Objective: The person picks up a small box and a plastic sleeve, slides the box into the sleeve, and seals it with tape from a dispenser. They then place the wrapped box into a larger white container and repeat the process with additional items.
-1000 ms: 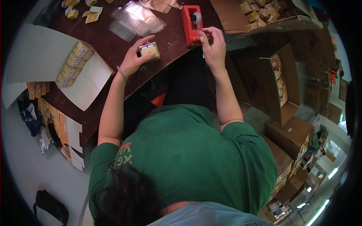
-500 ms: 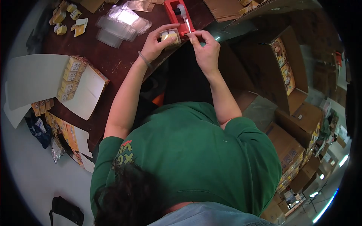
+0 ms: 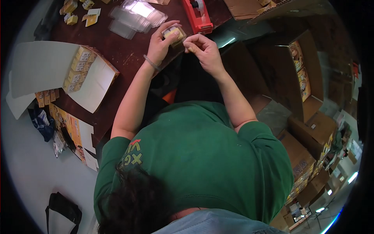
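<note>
My left hand (image 3: 157, 46) is closed around a small clear plastic box (image 3: 171, 31) with small yellow-and-white packs inside, held over the table's near edge. Its thumb presses on the box's near side. Just to the right, my right hand (image 3: 206, 52) has thumb and forefinger pinched close to the box. The strip of tape in that pinch is thin and barely visible. Beyond both hands, a red tape dispenser (image 3: 198, 24) stands on the dark red table (image 3: 120, 58).
Flat clear plastic boxes (image 3: 134, 19) are heaped beyond my left hand. Several yellow packs (image 3: 70, 17) lie at the far left. An open white-lined carton (image 3: 93, 84) at left holds a row of yellow packs. Cardboard boxes (image 3: 278, 74) stand at right.
My right hand has come away from the tape dispenser, moving left and slightly down to the side of the clear box. My left hand still holds the box. The whole view has shifted slightly.
</note>
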Demonstrator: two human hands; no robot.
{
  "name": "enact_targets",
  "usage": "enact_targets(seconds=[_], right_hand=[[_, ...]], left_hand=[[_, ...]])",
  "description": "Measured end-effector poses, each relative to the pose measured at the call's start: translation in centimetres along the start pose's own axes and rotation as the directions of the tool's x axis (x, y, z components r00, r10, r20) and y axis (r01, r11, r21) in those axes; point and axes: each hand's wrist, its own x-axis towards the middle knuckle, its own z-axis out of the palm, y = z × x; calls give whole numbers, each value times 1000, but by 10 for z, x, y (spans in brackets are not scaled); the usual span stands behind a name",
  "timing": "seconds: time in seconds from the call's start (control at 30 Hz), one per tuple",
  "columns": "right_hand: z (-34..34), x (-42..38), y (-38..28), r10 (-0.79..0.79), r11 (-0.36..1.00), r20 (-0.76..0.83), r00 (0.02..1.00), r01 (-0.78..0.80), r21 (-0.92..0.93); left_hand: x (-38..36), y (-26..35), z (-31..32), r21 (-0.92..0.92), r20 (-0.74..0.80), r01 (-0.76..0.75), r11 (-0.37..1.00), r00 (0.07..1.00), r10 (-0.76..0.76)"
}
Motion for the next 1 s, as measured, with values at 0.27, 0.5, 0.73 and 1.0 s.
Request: enact_targets(seconds=[0.27,0.5,0.73,1.0], right_hand=[[20,12,1,-166,907,-114,980,106,-408],[18,13,21,-196,773,-180,964,39,-633],[27,-4,33,-140,904,-105,985,84,-419],[17,46,-1,-434,273,379,817,520,-809]], left_hand=[[-2,-3,-6,-169,24,19,985,1000,-15],[-3,-9,-8,-17,-12,4,1000,1000,-4],[-49,-1,16,-642,-218,-26,766,964,-150],[4,6,-25,319,46,-209,924,978,205]])
